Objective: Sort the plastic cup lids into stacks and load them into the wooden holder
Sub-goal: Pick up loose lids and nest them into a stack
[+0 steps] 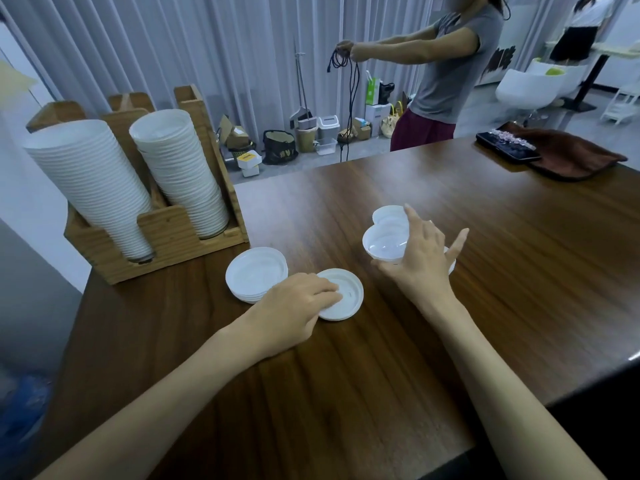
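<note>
A wooden holder [166, 233] stands at the table's left rear with two tall leaning stacks of white lids [93, 181], [180, 174] in it. In front of it lies a short stack of white lids [254, 275]. Just right of that stack, my left hand [294, 306] rests its fingers on a single flat white lid [348, 294] on the table. My right hand [420, 258] holds a clear domed lid [384, 242] lifted a little above the table, index and little finger spread. More clear lids [389, 214] lie behind it, partly hidden.
The dark wooden table [346, 375] reaches to its right edge near a brown cloth [568, 157] with a black tray [502, 147] at the far right. A person in a grey shirt [450, 74] stands behind the table with a cable. Bags and bins line the floor.
</note>
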